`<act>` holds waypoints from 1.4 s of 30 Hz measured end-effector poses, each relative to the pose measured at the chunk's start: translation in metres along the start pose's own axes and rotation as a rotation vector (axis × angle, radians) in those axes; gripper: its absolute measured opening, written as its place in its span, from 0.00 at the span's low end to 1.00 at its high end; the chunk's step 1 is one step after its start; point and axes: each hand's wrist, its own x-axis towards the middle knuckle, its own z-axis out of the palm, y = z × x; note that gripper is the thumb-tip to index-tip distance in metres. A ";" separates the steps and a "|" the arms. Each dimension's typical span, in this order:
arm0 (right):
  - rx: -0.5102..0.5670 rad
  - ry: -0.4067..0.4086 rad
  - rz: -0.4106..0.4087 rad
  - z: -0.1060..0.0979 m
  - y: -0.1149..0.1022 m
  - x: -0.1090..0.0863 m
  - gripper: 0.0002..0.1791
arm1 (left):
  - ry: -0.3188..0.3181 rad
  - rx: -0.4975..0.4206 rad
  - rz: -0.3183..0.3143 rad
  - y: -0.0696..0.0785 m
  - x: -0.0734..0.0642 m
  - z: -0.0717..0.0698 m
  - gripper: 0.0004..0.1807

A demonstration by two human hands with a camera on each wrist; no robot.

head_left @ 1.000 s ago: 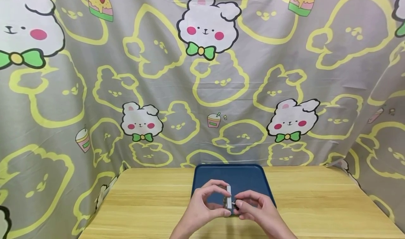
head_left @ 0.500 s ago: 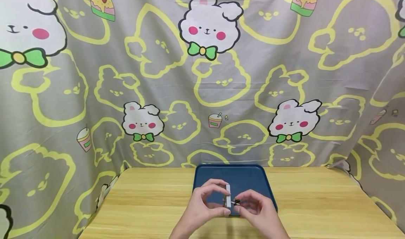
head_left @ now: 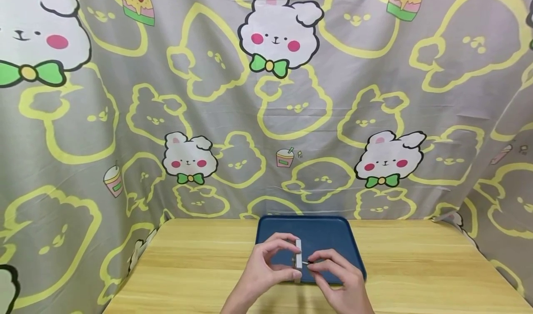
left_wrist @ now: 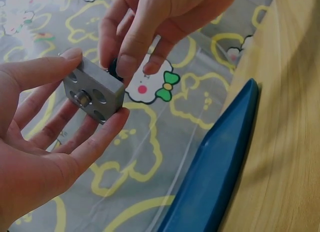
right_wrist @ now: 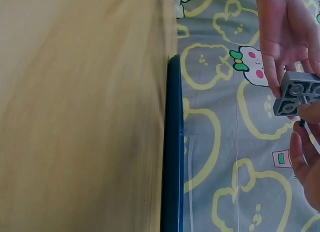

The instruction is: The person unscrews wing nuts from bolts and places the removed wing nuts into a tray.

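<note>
My left hand (head_left: pixel 266 263) grips a grey square block (left_wrist: pixel 95 87) by its edges, between thumb and fingertips. Round holes open in the block's face, and a short metal pin end (left_wrist: pixel 82 97) sticks out at its middle. From the opposite face a thin silver rod (head_left: pixel 305 262) points toward my right hand (head_left: pixel 343 277), whose fingertips pinch the small black knob (left_wrist: pixel 113 68) at the rod's end. Most of the knob lies behind those fingertips. In the right wrist view, the block's other side shows ring-shaped recesses. Both hands hold the block and rod up over the tray's near edge.
A dark blue rimmed tray (head_left: pixel 308 224) lies on the light wooden table (head_left: pixel 200 258), beneath and behind the hands. Around the table hangs a grey curtain (head_left: pixel 233 120) printed with rabbits and yellow outlines.
My right fingers have shifted around the black knob: half a second ago more of it showed between them. The left hand keeps its hold on the block, both slightly farther left in view.
</note>
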 end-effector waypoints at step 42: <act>0.583 -0.235 0.981 -0.024 -0.004 0.018 0.19 | 0.003 0.094 0.004 0.005 -0.001 0.008 0.18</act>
